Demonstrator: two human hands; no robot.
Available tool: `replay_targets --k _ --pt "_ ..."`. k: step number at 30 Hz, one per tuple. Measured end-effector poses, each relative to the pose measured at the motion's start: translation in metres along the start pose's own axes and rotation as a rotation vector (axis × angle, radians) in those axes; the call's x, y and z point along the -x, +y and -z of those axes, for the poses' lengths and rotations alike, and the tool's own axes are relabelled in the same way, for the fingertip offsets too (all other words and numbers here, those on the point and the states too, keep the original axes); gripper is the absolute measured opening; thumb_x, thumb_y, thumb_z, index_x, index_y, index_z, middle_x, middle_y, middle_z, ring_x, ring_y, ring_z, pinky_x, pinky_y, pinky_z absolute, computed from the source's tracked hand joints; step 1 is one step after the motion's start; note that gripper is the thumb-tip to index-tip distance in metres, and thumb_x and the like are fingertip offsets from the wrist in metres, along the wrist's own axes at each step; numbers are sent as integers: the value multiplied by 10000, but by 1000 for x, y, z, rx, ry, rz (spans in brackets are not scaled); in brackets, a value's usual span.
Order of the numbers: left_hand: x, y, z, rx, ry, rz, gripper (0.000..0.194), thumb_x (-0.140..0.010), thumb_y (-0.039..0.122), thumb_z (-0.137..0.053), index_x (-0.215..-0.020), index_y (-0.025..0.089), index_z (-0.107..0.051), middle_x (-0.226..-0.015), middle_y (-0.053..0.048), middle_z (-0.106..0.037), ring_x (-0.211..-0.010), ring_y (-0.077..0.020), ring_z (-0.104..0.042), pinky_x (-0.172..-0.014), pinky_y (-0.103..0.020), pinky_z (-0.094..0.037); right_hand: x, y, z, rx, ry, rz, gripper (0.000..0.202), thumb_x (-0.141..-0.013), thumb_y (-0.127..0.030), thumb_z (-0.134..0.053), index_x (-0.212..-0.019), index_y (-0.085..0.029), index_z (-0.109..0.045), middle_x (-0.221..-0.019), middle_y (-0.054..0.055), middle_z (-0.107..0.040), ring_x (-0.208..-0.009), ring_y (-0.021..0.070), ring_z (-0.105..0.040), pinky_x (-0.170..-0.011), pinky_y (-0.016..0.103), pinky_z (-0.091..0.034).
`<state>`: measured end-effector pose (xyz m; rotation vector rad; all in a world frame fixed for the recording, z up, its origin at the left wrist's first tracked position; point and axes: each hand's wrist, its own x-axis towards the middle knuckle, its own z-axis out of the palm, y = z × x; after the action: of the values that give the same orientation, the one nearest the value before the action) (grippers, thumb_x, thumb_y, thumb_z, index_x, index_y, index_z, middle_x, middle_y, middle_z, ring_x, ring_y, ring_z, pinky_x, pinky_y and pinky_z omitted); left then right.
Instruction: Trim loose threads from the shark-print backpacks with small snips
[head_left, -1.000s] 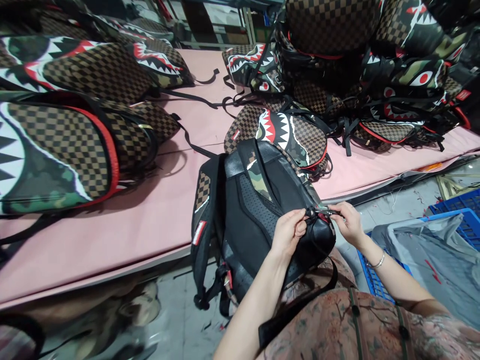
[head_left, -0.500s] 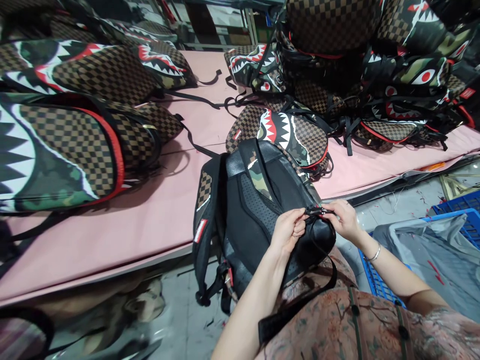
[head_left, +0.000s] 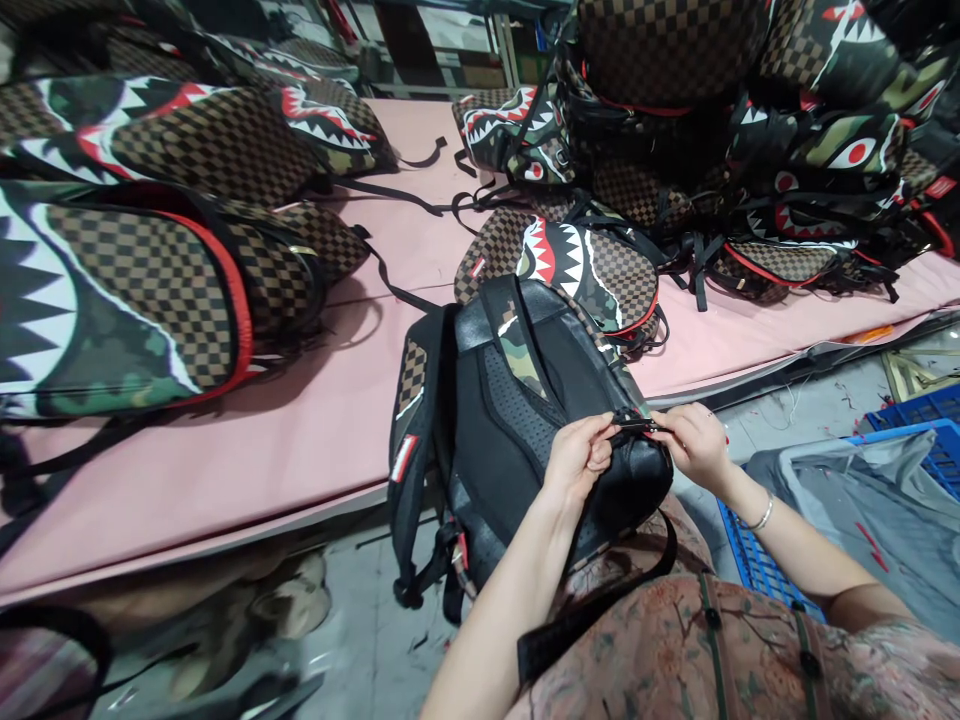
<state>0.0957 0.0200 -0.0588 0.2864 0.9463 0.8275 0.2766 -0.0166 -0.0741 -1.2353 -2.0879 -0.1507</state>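
A backpack [head_left: 510, 440] with a black padded back panel leans against the table edge and my lap, its back side turned up toward me. At its lower right corner, my left hand [head_left: 579, 455] pinches one end of a short black strap [head_left: 636, 425]. The other end sits between the thumb and fingers of my right hand [head_left: 694, 442], so the strap is stretched level between both hands. Something dark and buckle-like shows on it, partly covered by my fingertips. A checkered shoulder strap [head_left: 411, 380] with a red and white label hangs at the backpack's left.
On the pink-topped table [head_left: 315, 460] lie more backpacks with checkered and camouflage shark-mouth prints, including a large one [head_left: 127, 300] at left and one [head_left: 570, 260] just behind mine. Others are piled at back right. A blue crate [head_left: 765, 560] with grey sheeting stands at my right.
My right hand has shifted slightly right and down, and the strap between my hands now looks straighter. My left hand and the backpack stay nearly in place.
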Motion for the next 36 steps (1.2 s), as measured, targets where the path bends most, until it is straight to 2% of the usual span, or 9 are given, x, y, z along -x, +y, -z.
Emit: replay_targets --k 9,21,25,28,32,34,36 --pt "0 2 -2 7 13 27 134 -638 160 -642 -606 80 -539 -515 1 -551 -277 24 -279 -274 -111 -140 -5 2 -1 162 -73 93 207 -856 -271 -533 -1013 -205 -651 -794 49 -651 -705 157 -511 -658 293 -369" --pt "0 4 -2 17 4 59 112 -682 145 -603 -616 72 -549 -531 -15 -569 -268 24 -275 -266 -113 -146 -9 9 -5 161 -7 188 198 -821 -239 -589 -1004 -209 -658 -765 36 -665 -679 149 -511 -622 291 -345" --pt "0 4 -2 22 -1 65 102 -677 138 -601 -620 68 -553 -573 -36 -596 -272 28 -276 -274 -118 -142 -9 11 -8 117 -1 179 181 -821 -243 -587 -984 -223 -661 -751 33 -667 -663 148 -523 -614 292 -358" --pt "0 2 0 29 -18 38 128 -646 153 -645 -629 74 -547 -614 -48 -614 -286 36 -272 -290 -120 -134 -10 10 -9 -32 4 68 146 -830 -234 -567 -945 -211 -655 -752 37 -666 -675 153 -547 -634 294 -395" --pt "2 -7 3 -6 -88 -90 273 -600 271 -731 -665 92 -536 -603 -19 -589 -314 31 -286 -323 -132 -135 -7 6 -12 -311 46 -240 115 -838 -243 -541 -906 -214 -629 -783 32 -654 -721 161 -583 -670 298 -446" --pt "3 -11 2 -53 -110 -150 333 -634 379 -710 -663 107 -519 -536 15 -538 -321 18 -288 -336 -143 -141 -4 6 -14 -428 54 -412 129 -833 -267 -541 -926 -216 -615 -832 35 -655 -748 164 -599 -684 297 -465" --pt "3 -15 1 -109 -121 -193 358 -644 417 -699 -639 129 -488 -445 69 -432 -329 8 -276 -352 -147 -146 0 7 -16 -517 59 -533 150 -825 -291 -548 -940 -213 -605 -879 41 -657 -788 170 -612 -716 299 -478"
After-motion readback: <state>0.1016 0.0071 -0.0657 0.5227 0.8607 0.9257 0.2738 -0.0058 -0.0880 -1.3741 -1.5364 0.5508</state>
